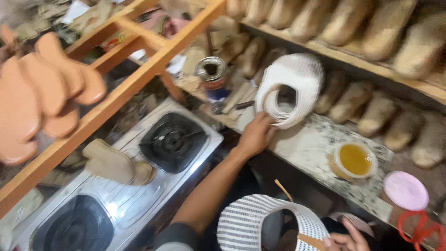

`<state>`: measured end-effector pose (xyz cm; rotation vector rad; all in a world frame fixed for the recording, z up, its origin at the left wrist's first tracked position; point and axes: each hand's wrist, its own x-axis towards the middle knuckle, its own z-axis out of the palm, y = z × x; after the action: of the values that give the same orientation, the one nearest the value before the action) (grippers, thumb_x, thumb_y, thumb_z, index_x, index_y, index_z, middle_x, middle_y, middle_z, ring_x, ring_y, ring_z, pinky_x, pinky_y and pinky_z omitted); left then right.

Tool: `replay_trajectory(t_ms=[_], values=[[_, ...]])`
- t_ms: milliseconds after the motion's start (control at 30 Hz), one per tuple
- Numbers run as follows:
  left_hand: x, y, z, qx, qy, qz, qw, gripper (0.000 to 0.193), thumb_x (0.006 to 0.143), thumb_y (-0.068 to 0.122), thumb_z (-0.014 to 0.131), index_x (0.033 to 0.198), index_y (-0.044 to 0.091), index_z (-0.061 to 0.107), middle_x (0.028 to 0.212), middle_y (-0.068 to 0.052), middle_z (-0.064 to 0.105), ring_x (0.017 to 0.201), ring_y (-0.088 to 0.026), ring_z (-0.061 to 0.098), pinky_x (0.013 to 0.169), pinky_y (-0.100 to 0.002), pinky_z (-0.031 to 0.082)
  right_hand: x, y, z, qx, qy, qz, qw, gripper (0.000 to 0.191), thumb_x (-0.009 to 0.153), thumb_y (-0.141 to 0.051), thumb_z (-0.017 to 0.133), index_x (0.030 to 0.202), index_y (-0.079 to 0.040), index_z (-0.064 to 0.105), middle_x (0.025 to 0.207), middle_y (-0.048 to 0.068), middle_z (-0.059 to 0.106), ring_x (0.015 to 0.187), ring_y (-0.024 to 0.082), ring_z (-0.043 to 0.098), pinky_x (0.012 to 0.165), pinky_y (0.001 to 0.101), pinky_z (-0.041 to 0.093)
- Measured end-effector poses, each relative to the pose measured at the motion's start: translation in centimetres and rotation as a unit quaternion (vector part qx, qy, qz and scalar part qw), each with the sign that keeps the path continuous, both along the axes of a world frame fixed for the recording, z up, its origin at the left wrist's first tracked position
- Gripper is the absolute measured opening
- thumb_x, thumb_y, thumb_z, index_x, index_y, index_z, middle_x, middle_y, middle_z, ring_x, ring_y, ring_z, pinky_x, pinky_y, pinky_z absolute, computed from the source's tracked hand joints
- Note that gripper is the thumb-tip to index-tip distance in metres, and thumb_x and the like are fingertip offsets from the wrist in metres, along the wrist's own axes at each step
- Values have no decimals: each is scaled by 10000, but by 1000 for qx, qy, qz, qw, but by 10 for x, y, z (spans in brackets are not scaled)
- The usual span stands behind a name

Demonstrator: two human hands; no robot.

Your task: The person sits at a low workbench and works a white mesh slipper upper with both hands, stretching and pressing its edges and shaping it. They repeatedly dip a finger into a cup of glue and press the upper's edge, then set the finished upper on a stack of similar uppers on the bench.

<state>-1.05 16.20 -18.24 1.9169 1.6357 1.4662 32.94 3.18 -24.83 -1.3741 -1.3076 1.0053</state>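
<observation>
My left hand [255,135] reaches out over the bench and grips the lower rim of a white knitted shoe upper [292,83] that stands on the marbled work surface [316,148]. Down at the lower edge of the view, my right hand [346,239] holds a second, striped white-and-dark shoe upper [251,223] close to my body. A thin wooden stick [283,189] pokes up behind the striped upper.
An open jar of yellow glue [354,160] and a pink lid [405,190] sit on the bench at right. A two-burner stove [153,158] carries a tan shoe piece [116,163]. A tin can [213,76], wooden lasts on shelves [353,23] and orange soles [42,88] surround it.
</observation>
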Motion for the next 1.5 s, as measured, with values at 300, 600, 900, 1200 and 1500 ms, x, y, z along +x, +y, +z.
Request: replay_trajectory(t_ms=[300, 600, 900, 1200, 1500], values=[[11, -56, -15, 13, -38, 51, 998, 465, 910, 137, 711, 1355, 100, 580, 1465, -166, 554, 1103, -361, 692, 877, -459, 591, -29, 27, 21, -47, -27, 27, 998, 662, 791, -37, 766, 1413, -18, 541, 965, 163, 715, 826, 194, 707, 750, 314, 570], [95, -131, -141, -360, -513, -359, 692, 496, 1001, 163, 733, 1383, -57, 505, 1130, -122, 598, 979, -200, 583, 786, -336, 495, -57, 35, 0, -60, -77, 53, 994, 535, 827, -89, 771, 1330, -2, 611, 1079, 158, 697, 932, 208, 696, 804, 318, 561], [67, -170, -87, -358, -596, -298, 654, 348, 1001, 195, 700, 1257, -30, 628, 1040, -106, 709, 912, -179, 677, 781, -316, 554, -37, 27, 73, 57, -228, 31, 971, 424, 863, -141, 777, 1246, 15, 682, 1193, 152, 679, 1037, 222, 686, 857, 323, 553], [72, -197, -27, -416, -571, -237, 666, 278, 961, 137, 671, 1192, -13, 636, 974, -64, 730, 878, -134, 714, 790, -293, 579, -10, 63, 112, 279, -449, 33, 848, 501, 755, -357, 856, 1121, -26, 771, 1540, 245, 465, 1416, 458, 415, 1125, 530, 398], [50, -195, -8, -381, -635, -244, 626, 259, 1000, 191, 633, 1059, -53, 698, 768, -102, 721, 554, -159, 684, 492, -267, 554, 2, 88, 99, 261, -454, 52, 850, 372, 784, -350, 815, 1022, -64, 799, 1584, 194, 453, 1519, 433, 340, 1204, 540, 335]])
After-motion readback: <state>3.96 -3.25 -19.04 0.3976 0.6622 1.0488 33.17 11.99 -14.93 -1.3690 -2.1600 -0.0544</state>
